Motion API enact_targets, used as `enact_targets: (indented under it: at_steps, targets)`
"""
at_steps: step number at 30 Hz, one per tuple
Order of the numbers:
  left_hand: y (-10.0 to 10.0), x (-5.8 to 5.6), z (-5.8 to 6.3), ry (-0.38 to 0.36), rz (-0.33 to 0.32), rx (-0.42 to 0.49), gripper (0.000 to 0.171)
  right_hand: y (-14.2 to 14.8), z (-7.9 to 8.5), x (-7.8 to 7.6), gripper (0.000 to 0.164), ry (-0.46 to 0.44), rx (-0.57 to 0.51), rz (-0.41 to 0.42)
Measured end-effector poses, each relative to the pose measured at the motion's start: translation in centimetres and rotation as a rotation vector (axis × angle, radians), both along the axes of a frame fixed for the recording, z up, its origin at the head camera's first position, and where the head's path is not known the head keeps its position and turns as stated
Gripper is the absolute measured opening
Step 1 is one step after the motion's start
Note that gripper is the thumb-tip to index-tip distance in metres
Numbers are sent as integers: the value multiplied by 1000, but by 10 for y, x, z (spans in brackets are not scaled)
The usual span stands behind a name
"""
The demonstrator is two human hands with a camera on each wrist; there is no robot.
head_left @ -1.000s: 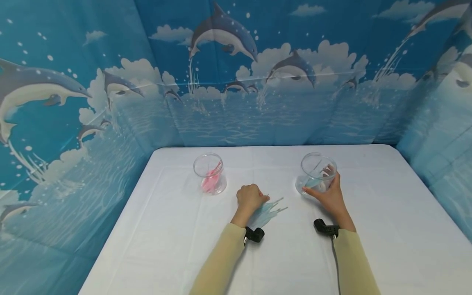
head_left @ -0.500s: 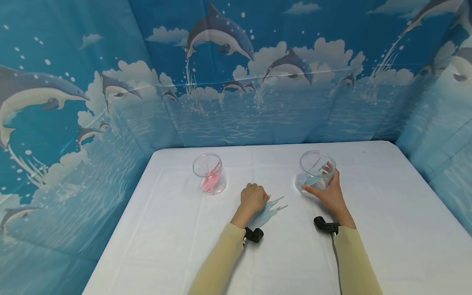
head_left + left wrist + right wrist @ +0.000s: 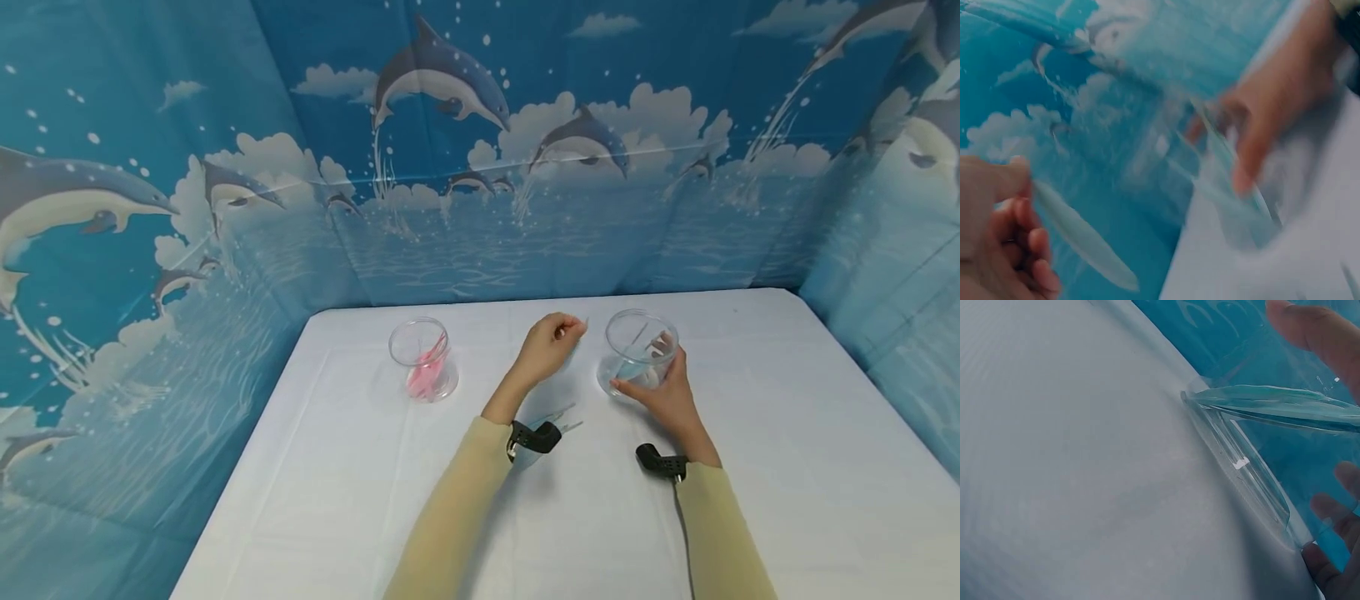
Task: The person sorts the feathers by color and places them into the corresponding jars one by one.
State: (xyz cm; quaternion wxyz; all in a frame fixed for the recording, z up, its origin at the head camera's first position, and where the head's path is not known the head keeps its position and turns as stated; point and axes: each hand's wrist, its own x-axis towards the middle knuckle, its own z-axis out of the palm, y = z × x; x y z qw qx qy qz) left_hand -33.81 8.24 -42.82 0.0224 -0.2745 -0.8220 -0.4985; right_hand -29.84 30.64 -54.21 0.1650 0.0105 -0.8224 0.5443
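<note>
In the head view, my left hand (image 3: 551,346) is over the middle of the table, pinching a pale blue-green feather (image 3: 1088,244) by its quill end, as the left wrist view shows. Just to its right stands a clear round jar (image 3: 637,354) with several similar feathers (image 3: 1272,403) leaning inside. My right hand (image 3: 667,400) grips that jar from the right, thumb at the front and fingers around the far side. More pale blue feathers (image 3: 557,415) lie on the table under my left wrist, partly hidden by it.
A second clear jar (image 3: 409,354) holding pink feathers (image 3: 427,375) stands to the left on the white-covered table (image 3: 315,467). Dolphin-printed curtains (image 3: 450,242) enclose the table's back and sides. Cameras (image 3: 538,437) are strapped to both wrists.
My left hand has lifted a feather from the loose pile and moved forward and right, close to the right-hand jar. My right hand has kept its hold on that jar.
</note>
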Motion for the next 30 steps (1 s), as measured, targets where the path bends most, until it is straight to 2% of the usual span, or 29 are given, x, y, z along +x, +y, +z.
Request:
enact_targets:
  at_steps: [3, 5, 8, 11, 16, 21, 23, 26, 30]
  targets:
    - [24, -5, 19, -65, -51, 252, 30, 0, -1, -1, 116, 0, 1, -1]
    - [38, -8, 26, -99, -72, 376, 31, 0, -1, 0, 115, 1, -6, 3]
    - [57, -11, 28, -118, -82, 479, 31, 0, -1, 1, 115, 6, -12, 6]
    - [71, -13, 20, -104, -65, 504, 29, 0, 0, 0, 115, 20, -16, 12]
    - [76, -13, 2, -27, 6, 434, 23, -1, -1, -2, 115, 33, -8, 13]
    - [58, -11, -7, 70, 42, 345, 20, -4, -2, -2, 115, 32, -2, 3]
    - [46, -10, -9, 83, 51, 299, 20, -5, -1, -3, 115, 28, -4, 5]
    - [27, -10, -15, 45, 74, 192, 20, -4, 1, -2, 115, 20, -5, 6]
    - [3, -8, -26, -59, 110, -38, 21, -2, 3, 0, 116, -15, 0, 5]
